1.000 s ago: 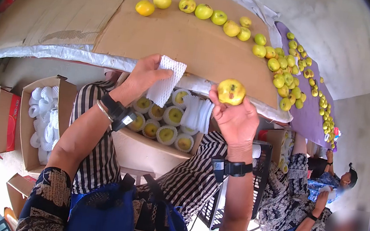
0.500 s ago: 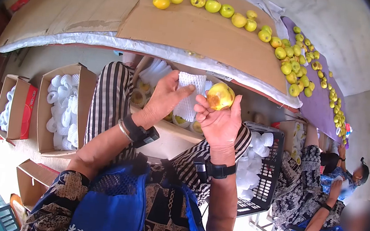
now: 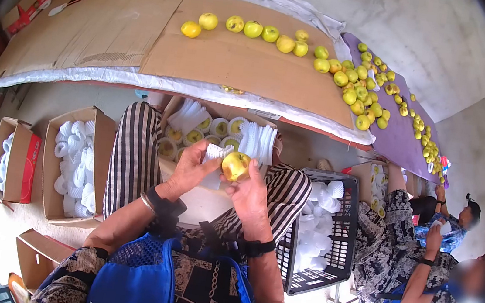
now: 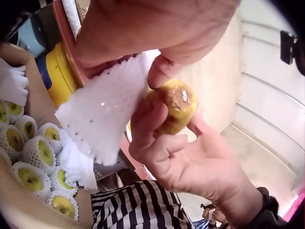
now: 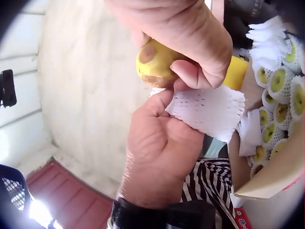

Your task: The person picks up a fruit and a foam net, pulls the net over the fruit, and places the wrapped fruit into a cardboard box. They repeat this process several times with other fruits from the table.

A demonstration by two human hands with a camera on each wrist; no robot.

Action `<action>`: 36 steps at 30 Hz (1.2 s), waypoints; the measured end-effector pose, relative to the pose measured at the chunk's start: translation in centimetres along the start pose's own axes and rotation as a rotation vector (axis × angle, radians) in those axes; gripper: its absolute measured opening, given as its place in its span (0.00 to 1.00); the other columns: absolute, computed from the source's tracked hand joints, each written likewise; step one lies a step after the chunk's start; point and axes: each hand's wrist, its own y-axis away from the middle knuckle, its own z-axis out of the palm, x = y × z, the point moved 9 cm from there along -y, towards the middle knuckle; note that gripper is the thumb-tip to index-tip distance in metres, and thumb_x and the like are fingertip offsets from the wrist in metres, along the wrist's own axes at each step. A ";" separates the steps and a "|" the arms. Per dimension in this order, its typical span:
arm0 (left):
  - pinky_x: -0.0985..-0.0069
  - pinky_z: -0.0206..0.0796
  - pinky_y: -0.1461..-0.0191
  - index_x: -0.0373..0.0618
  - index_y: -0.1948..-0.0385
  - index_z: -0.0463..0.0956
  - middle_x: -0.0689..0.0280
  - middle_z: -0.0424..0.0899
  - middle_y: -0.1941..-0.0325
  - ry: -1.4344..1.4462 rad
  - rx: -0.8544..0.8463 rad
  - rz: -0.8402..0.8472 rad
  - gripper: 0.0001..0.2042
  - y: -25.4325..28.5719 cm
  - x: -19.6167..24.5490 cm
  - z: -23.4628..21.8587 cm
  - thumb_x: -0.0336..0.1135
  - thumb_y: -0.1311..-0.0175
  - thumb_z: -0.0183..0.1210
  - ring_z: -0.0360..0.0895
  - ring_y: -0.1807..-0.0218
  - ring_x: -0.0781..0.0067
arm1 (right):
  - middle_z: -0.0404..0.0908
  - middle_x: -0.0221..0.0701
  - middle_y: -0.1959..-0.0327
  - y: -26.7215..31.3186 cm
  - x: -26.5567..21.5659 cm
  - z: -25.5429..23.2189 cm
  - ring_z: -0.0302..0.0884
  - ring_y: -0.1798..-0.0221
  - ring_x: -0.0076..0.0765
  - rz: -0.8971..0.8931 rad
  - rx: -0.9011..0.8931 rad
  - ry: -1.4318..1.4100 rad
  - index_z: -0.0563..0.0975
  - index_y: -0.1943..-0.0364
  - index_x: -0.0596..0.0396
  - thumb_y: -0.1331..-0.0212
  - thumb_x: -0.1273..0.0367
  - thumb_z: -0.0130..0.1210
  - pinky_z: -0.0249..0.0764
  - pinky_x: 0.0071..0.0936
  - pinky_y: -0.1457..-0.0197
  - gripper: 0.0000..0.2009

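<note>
Over the open carton, a yellow apple (image 3: 235,166) with brown blemished patches is gripped in the right hand (image 3: 250,200), fingers and thumb curled round it. Just left of it, the left hand (image 3: 190,168) pinches a white foam net sleeve (image 4: 102,114) between thumb and fingers. The sleeve's end lies right beside the apple in the right wrist view, with the left fingertips close under the fruit. In the left wrist view, a shiny brown patch shows on the apple's upper side. The sleeve hangs flattened, away from the apple.
Below the hands, a carton (image 3: 176,106) holds apples in foam nets and stacks of sleeves. Loose apples (image 3: 252,29) line the cardboard-covered table (image 3: 205,61). Cartons (image 3: 108,140) of foam nets stand left, a black crate (image 3: 348,227) right. Another person (image 3: 421,285) sits at far right.
The right hand has brought the apple left and lower, up against the sleeve in the left hand. Both hands are now close together, and the apple has been turned.
</note>
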 end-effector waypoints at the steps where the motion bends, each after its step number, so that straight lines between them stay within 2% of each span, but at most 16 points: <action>1: 0.82 0.67 0.58 0.39 0.61 0.75 0.73 0.78 0.65 0.004 -0.024 0.001 0.07 0.0 -0.1 0.1 0.27 0.38 0.61 0.71 0.63 0.87 | 0.82 0.32 0.54 0.2 0.2 -0.2 0.79 0.60 0.35 0.017 -0.002 0.009 0.73 0.44 0.52 0.34 0.47 0.51 0.68 0.21 0.67 0.26; 2: 0.84 0.67 0.57 0.40 0.61 0.75 0.74 0.78 0.64 0.008 -0.048 -0.001 0.07 0.1 -0.2 0.1 0.26 0.38 0.61 0.71 0.63 0.87 | 0.82 0.32 0.55 0.4 0.4 -0.2 0.80 0.60 0.34 0.029 -0.008 0.018 0.73 0.44 0.52 0.34 0.47 0.51 0.66 0.20 0.67 0.25; 5: 0.84 0.67 0.61 0.39 0.62 0.76 0.74 0.77 0.67 -0.312 -0.095 -0.050 0.08 0.2 -0.4 -0.7 0.27 0.40 0.62 0.70 0.65 0.88 | 0.83 0.31 0.56 0.8 1.1 -0.2 0.81 0.59 0.32 0.073 -0.027 0.033 0.73 0.45 0.50 0.34 0.49 0.51 0.64 0.18 0.68 0.23; 8: 0.84 0.66 0.64 0.39 0.62 0.76 0.76 0.76 0.69 -0.242 -0.144 -0.025 0.08 0.2 -2.1 -0.5 0.28 0.42 0.63 0.69 0.66 0.90 | 0.82 0.31 0.55 1.3 1.9 -0.9 0.82 0.58 0.35 0.118 -0.030 0.014 0.73 0.45 0.51 0.33 0.51 0.52 0.65 0.18 0.68 0.22; 10: 0.84 0.67 0.64 0.39 0.61 0.77 0.76 0.76 0.69 -0.279 -0.185 -0.071 0.09 0.4 -1.9 -0.3 0.29 0.42 0.62 0.70 0.66 0.91 | 0.82 0.31 0.55 1.6 2.3 -1.2 0.82 0.57 0.36 0.127 -0.012 -0.020 0.73 0.45 0.52 0.33 0.53 0.52 0.65 0.17 0.67 0.22; 12: 0.84 0.68 0.64 0.38 0.61 0.77 0.75 0.77 0.69 -0.281 -0.227 -0.105 0.09 0.5 -2.3 0.1 0.29 0.41 0.61 0.71 0.67 0.91 | 0.81 0.34 0.52 1.3 3.0 -2.3 0.82 0.55 0.42 0.144 -0.032 -0.037 0.70 0.41 0.52 0.32 0.53 0.52 0.68 0.19 0.69 0.23; 15: 0.84 0.70 0.62 0.38 0.60 0.77 0.73 0.80 0.67 -0.090 -0.218 -0.174 0.09 0.7 -3.1 0.6 0.29 0.40 0.60 0.73 0.65 0.89 | 0.79 0.34 0.50 1.0 3.2 -3.6 0.82 0.55 0.46 0.127 0.012 -0.015 0.67 0.38 0.49 0.31 0.53 0.50 0.70 0.19 0.70 0.23; 20: 0.82 0.73 0.58 0.37 0.56 0.78 0.70 0.83 0.61 -0.001 -0.168 -0.251 0.11 0.8 -5.5 0.3 0.29 0.39 0.61 0.77 0.61 0.86 | 0.77 0.34 0.46 0.9 2.6 -2.5 0.81 0.53 0.48 0.083 0.055 0.004 0.63 0.35 0.45 0.30 0.52 0.49 0.71 0.20 0.69 0.24; 21: 0.81 0.73 0.57 0.37 0.56 0.78 0.69 0.84 0.60 0.033 -0.154 -0.269 0.11 0.8 -6.0 0.2 0.29 0.39 0.61 0.78 0.61 0.85 | 0.75 0.34 0.44 0.8 2.8 -2.4 0.81 0.52 0.49 0.104 -0.003 -0.069 0.61 0.33 0.44 0.32 0.59 0.54 0.73 0.20 0.67 0.26; 24: 0.78 0.73 0.52 0.36 0.54 0.78 0.67 0.84 0.58 -0.012 -0.156 -0.306 0.13 0.7 -6.0 -0.3 0.31 0.38 0.61 0.79 0.58 0.82 | 0.75 0.34 0.46 1.7 2.0 -0.8 0.80 0.48 0.51 0.072 -0.053 0.093 0.58 0.31 0.48 0.44 0.78 0.58 0.73 0.19 0.65 0.35; 27: 0.77 0.73 0.51 0.36 0.53 0.78 0.65 0.84 0.58 0.010 -0.170 -0.313 0.14 0.8 -5.4 -0.3 0.33 0.38 0.61 0.79 0.57 0.80 | 0.76 0.32 0.46 1.9 2.1 -1.0 0.83 0.54 0.39 0.066 -0.073 0.263 0.60 0.33 0.50 0.44 0.77 0.59 0.70 0.17 0.67 0.33; 30: 0.77 0.73 0.51 0.35 0.52 0.77 0.64 0.84 0.57 0.078 -0.187 -0.324 0.16 0.8 -4.6 0.1 0.33 0.38 0.61 0.80 0.56 0.79 | 0.77 0.30 0.48 2.1 1.7 -1.5 0.83 0.59 0.30 0.035 0.032 0.432 0.62 0.35 0.52 0.43 0.73 0.62 0.67 0.16 0.67 0.31; 33: 0.78 0.73 0.51 0.35 0.51 0.76 0.64 0.84 0.57 0.109 -0.200 -0.323 0.16 0.8 -4.6 0.1 0.34 0.38 0.61 0.80 0.57 0.78 | 0.78 0.29 0.50 2.0 0.9 -1.1 0.82 0.60 0.26 -0.053 0.033 0.579 0.63 0.36 0.54 0.42 0.68 0.63 0.66 0.16 0.65 0.30; 34: 0.78 0.73 0.52 0.36 0.51 0.76 0.64 0.84 0.57 0.119 -0.205 -0.318 0.16 0.8 -4.6 0.1 0.34 0.38 0.61 0.80 0.58 0.78 | 0.77 0.33 0.48 1.9 0.9 -1.6 0.81 0.57 0.27 -0.076 0.056 0.619 0.59 0.33 0.57 0.45 0.64 0.67 0.65 0.17 0.65 0.37; 36: 0.78 0.73 0.52 0.36 0.51 0.76 0.65 0.84 0.58 0.151 -0.216 -0.310 0.17 0.9 -4.4 0.2 0.35 0.38 0.62 0.80 0.58 0.79 | 0.77 0.33 0.49 1.5 0.4 -1.9 0.80 0.56 0.26 -0.187 0.082 0.633 0.59 0.33 0.57 0.45 0.63 0.66 0.66 0.17 0.63 0.38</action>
